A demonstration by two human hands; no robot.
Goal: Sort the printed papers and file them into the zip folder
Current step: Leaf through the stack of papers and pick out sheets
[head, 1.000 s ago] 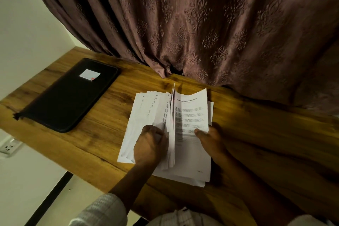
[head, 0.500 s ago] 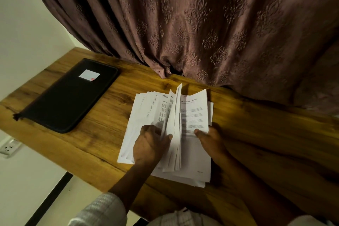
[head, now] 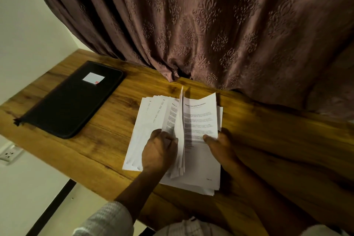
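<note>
A stack of printed white papers (head: 201, 161) lies on the wooden table (head: 107, 140), fanned out toward the left. Several sheets (head: 181, 124) stand up on edge in the middle of the stack. My left hand (head: 159, 151) grips those raised sheets from the left, fingers curled against them. My right hand (head: 220, 145) pinches the right edge of the top printed page, thumb on the text. A black zip folder (head: 70, 99) with a white label lies shut at the table's left end, apart from the papers.
A brown patterned curtain (head: 210, 30) hangs along the table's far edge, close behind the papers. A white wall socket (head: 9, 154) sits below the table's left edge. Bare wood stretches to the right of the stack.
The raised sheets leaned left half a second ago and now stand nearly upright again. Both hands have stayed in place on the stack.
</note>
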